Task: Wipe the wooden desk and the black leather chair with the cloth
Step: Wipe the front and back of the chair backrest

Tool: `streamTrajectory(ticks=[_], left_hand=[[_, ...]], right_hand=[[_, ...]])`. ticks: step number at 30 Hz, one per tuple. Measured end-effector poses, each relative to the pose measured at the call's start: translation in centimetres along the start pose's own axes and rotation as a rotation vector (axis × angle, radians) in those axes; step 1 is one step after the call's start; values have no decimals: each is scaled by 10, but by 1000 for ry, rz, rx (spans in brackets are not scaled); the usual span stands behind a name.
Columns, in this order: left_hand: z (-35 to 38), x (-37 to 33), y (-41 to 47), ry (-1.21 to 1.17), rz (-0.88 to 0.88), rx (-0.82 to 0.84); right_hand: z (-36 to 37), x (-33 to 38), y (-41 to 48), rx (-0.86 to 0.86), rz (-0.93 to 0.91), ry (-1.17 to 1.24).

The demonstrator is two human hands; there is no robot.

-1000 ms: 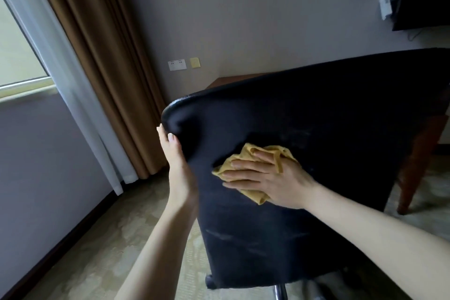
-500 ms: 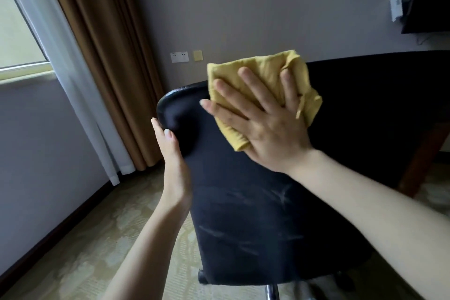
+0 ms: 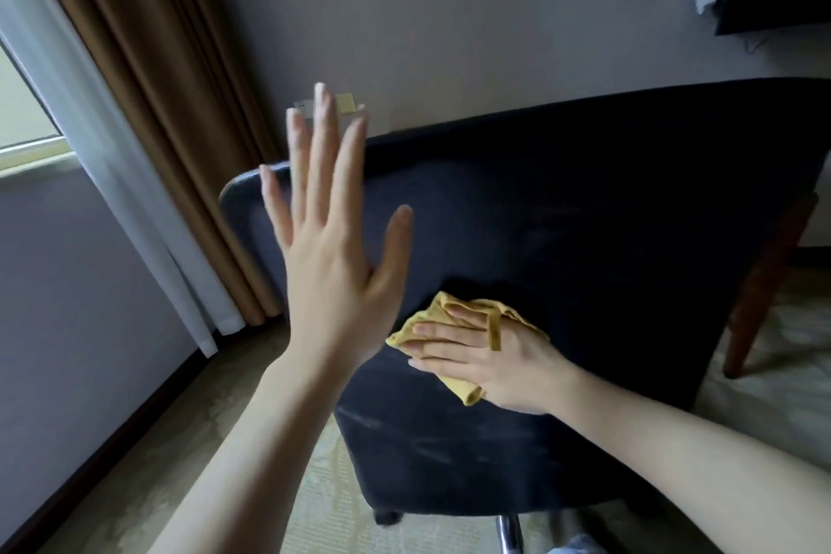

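Far left there's one window (image 3: 22,112), then two curtains, a white sheer one (image 3: 112,175) and a brown one (image 3: 148,94), both hanging down to the carpet (image 3: 135,463). Two hands total. The left hand (image 3: 332,247) is up in front of the chair's left corner, fingers straight, spread wide and pointing up, holding nothing; can't tell if the palm touches the leather. One black leather chair (image 3: 584,216) fills the middle, seen from behind, its long top edge running across and climbing a bit to the right. One yellow cloth (image 3: 465,391) sits low on the chair back, all bunched up so its long way is hard to call; one corner pokes out down-right below the little finger. The right hand (image 3: 494,355) lies flat on it, fingers straight and pointing left, with a thin strip of cloth looped over them. One chrome post (image 3: 510,531) shows under the chair. On the right, only one reddish leg (image 3: 760,283) of the worktop shows
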State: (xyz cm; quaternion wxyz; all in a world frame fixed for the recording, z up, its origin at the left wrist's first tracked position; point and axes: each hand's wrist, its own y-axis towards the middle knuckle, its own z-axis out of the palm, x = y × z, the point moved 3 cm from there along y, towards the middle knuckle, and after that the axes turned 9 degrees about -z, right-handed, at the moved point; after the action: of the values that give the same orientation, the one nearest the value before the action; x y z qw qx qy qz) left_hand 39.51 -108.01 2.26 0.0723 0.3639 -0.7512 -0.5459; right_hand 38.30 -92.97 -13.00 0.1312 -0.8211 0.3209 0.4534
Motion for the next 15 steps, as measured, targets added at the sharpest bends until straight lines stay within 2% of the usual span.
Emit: streamTrajectory(ticks=[3, 8, 11, 15], left_hand=[[20, -13, 1, 151, 66, 76], [42, -6, 0, 322, 20, 16], [42, -3, 3, 281, 51, 14], [34, -3, 3, 54, 49, -1]], right_hand=[[1, -13, -31, -47, 43, 8], [-15, -60, -71, -88, 168, -102], [-33, -95, -82, -139, 192, -204], [-56, -113, -66, -224, 180, -212]])
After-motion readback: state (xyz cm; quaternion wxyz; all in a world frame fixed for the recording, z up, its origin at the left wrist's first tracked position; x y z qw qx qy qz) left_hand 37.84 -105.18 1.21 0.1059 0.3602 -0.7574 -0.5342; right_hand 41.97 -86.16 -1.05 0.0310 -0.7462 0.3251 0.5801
